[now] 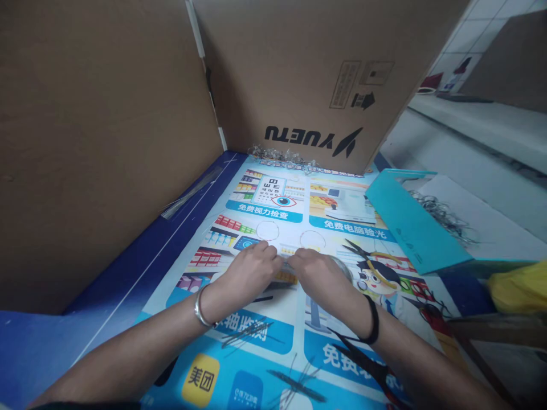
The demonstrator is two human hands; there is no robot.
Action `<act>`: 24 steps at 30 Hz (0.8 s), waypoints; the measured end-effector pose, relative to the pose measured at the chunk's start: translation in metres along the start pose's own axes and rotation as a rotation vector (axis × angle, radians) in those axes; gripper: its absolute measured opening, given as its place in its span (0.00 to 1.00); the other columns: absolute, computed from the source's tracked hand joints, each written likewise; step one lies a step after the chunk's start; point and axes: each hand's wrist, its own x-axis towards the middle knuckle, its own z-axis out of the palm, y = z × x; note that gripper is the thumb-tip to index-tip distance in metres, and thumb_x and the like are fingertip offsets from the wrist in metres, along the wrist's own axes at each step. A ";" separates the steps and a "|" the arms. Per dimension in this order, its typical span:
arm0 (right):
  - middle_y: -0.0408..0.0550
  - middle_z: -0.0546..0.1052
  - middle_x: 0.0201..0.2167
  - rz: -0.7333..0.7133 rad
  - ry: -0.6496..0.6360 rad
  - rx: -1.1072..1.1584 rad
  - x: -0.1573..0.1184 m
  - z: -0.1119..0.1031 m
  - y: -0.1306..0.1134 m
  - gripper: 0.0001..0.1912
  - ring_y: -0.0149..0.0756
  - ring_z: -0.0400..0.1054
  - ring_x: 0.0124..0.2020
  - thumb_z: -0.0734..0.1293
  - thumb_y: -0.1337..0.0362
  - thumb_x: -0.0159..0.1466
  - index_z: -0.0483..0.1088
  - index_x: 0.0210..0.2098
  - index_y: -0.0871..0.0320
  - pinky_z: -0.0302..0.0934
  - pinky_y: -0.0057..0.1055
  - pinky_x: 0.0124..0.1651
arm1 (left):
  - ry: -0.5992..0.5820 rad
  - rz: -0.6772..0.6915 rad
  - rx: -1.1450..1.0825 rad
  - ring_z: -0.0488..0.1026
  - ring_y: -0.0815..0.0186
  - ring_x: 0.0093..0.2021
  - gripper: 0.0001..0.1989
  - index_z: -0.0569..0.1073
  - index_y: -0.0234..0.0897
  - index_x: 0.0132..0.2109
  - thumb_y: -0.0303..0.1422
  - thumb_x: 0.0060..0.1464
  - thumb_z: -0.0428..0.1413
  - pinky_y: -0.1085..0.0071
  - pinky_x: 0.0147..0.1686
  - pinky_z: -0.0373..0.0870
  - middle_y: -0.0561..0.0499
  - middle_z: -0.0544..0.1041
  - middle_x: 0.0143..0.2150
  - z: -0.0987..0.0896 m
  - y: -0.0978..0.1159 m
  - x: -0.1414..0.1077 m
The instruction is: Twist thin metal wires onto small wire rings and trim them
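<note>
**Close Pinch, Sharp Company**

A person's left hand [256, 263] and right hand [315, 273] nearly meet above a printed sheet [299, 350], fingers clenched, seemingly on wire, though the knuckles hide the exact hold. Just beyond the left fingers shows a loop of thin wire [268, 221]; just beyond the right, a second loop [323, 239]. Uneven pull between the hands could kink the metal or draw either loop out of round, while a slack pinch could let a springy end slip and prick a finger. Right of the grip lie yellow-handled pliers [380, 269]; a wide sideways swing of the right hand might knock them. Nearer the body, a red-and-black hand tool [371, 363] lies beside the right forearm, where a careless pull back could drag it. Loose strands [247, 333] below the left wrist could snag on the silver bracelet [199, 307].
</note>
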 end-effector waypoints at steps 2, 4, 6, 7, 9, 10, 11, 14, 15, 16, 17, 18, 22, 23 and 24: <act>0.49 0.73 0.32 0.029 0.000 0.000 0.000 0.000 -0.001 0.10 0.37 0.68 0.34 0.60 0.76 0.59 0.69 0.34 0.58 0.54 0.28 0.29 | -0.010 -0.021 -0.025 0.66 0.61 0.35 0.06 0.69 0.35 0.33 0.21 0.52 0.51 0.69 0.29 0.62 0.47 0.71 0.31 0.001 -0.001 0.000; 0.50 0.73 0.32 0.066 -0.011 -0.007 0.000 -0.001 -0.001 0.10 0.37 0.68 0.34 0.59 0.75 0.59 0.70 0.35 0.58 0.55 0.28 0.30 | -0.007 -0.057 -0.059 0.67 0.61 0.35 0.07 0.70 0.34 0.33 0.20 0.51 0.50 0.69 0.30 0.63 0.47 0.71 0.32 0.002 -0.002 0.001; 0.51 0.74 0.33 0.102 -0.008 0.023 0.002 -0.002 0.000 0.10 0.36 0.69 0.34 0.59 0.74 0.61 0.70 0.35 0.59 0.57 0.28 0.32 | -0.002 -0.116 -0.099 0.68 0.61 0.35 0.07 0.70 0.33 0.33 0.20 0.50 0.50 0.69 0.31 0.64 0.46 0.72 0.32 0.002 -0.004 0.002; 0.50 0.74 0.34 0.118 0.001 0.066 0.003 -0.002 0.001 0.11 0.36 0.69 0.35 0.58 0.73 0.62 0.71 0.34 0.59 0.57 0.28 0.33 | 0.000 -0.147 -0.123 0.68 0.62 0.34 0.07 0.70 0.33 0.32 0.20 0.50 0.50 0.69 0.32 0.64 0.46 0.72 0.31 0.002 -0.005 0.003; 0.49 0.75 0.34 0.149 0.044 0.216 0.005 -0.001 0.004 0.12 0.35 0.69 0.37 0.57 0.72 0.62 0.72 0.33 0.58 0.58 0.28 0.37 | 0.009 -0.205 -0.202 0.69 0.63 0.33 0.07 0.71 0.33 0.31 0.21 0.50 0.49 0.69 0.31 0.64 0.47 0.73 0.30 0.003 -0.008 0.004; 0.47 0.76 0.34 0.167 0.072 0.313 0.006 0.000 0.005 0.12 0.34 0.69 0.37 0.58 0.72 0.62 0.72 0.33 0.58 0.58 0.28 0.38 | 0.028 -0.235 -0.263 0.69 0.64 0.32 0.08 0.72 0.34 0.31 0.22 0.51 0.49 0.69 0.32 0.64 0.47 0.73 0.30 0.003 -0.009 0.004; 0.46 0.76 0.33 0.190 0.098 0.413 0.006 0.001 0.007 0.11 0.34 0.69 0.37 0.59 0.72 0.61 0.72 0.32 0.57 0.58 0.28 0.39 | 0.053 -0.262 -0.341 0.69 0.64 0.32 0.09 0.72 0.34 0.31 0.23 0.52 0.48 0.70 0.32 0.64 0.48 0.73 0.30 0.005 -0.011 0.005; 0.42 0.75 0.28 0.295 0.148 0.737 0.008 0.005 0.011 0.07 0.32 0.68 0.32 0.62 0.69 0.57 0.72 0.30 0.56 0.59 0.27 0.35 | 0.128 -0.380 -0.641 0.70 0.66 0.33 0.08 0.74 0.36 0.32 0.25 0.52 0.50 0.71 0.34 0.64 0.51 0.75 0.30 0.010 -0.015 0.007; 0.42 0.75 0.27 0.329 0.144 0.862 0.008 0.008 0.011 0.05 0.32 0.68 0.29 0.63 0.67 0.57 0.72 0.30 0.56 0.59 0.27 0.32 | 0.132 -0.436 -0.755 0.70 0.67 0.32 0.07 0.74 0.36 0.31 0.26 0.51 0.52 0.72 0.33 0.64 0.52 0.75 0.29 0.011 -0.015 0.008; 0.42 0.74 0.25 0.358 0.134 0.995 0.008 0.010 0.012 0.04 0.31 0.67 0.27 0.64 0.65 0.56 0.72 0.30 0.57 0.59 0.27 0.31 | 0.123 -0.494 -0.877 0.69 0.68 0.29 0.05 0.74 0.36 0.31 0.26 0.50 0.53 0.72 0.32 0.64 0.53 0.74 0.27 0.013 -0.015 0.008; 0.42 0.74 0.24 0.377 0.125 1.130 0.009 0.012 0.013 0.05 0.31 0.67 0.26 0.65 0.63 0.55 0.71 0.30 0.57 0.60 0.27 0.29 | 0.111 -0.550 -1.004 0.69 0.69 0.27 0.03 0.73 0.36 0.31 0.27 0.49 0.54 0.73 0.30 0.63 0.54 0.73 0.26 0.014 -0.015 0.009; 0.42 0.73 0.24 0.386 0.118 1.257 0.010 0.015 0.013 0.06 0.31 0.67 0.25 0.67 0.61 0.55 0.71 0.30 0.58 0.60 0.28 0.29 | 0.105 -0.597 -1.130 0.67 0.70 0.25 0.02 0.73 0.35 0.30 0.28 0.49 0.55 0.73 0.28 0.63 0.55 0.72 0.24 0.016 -0.014 0.010; 0.41 0.73 0.23 0.373 0.122 1.567 0.011 0.021 0.012 0.12 0.30 0.67 0.25 0.70 0.57 0.52 0.70 0.31 0.59 0.63 0.30 0.31 | 0.177 -0.655 -1.511 0.65 0.73 0.23 0.04 0.71 0.34 0.31 0.30 0.48 0.57 0.74 0.27 0.63 0.56 0.69 0.23 0.020 -0.008 0.011; 0.41 0.73 0.23 0.372 0.122 1.599 0.011 0.021 0.011 0.12 0.30 0.68 0.25 0.71 0.57 0.52 0.70 0.31 0.59 0.63 0.30 0.32 | 0.196 -0.656 -1.568 0.65 0.73 0.23 0.04 0.71 0.34 0.31 0.31 0.47 0.57 0.74 0.27 0.63 0.56 0.69 0.23 0.021 -0.007 0.011; 0.41 0.73 0.23 0.377 0.121 1.622 0.011 0.021 0.011 0.13 0.30 0.68 0.25 0.71 0.57 0.51 0.70 0.31 0.59 0.63 0.29 0.32 | 0.206 -0.658 -1.615 0.65 0.73 0.24 0.05 0.70 0.33 0.31 0.31 0.47 0.57 0.74 0.28 0.63 0.56 0.69 0.23 0.021 -0.006 0.011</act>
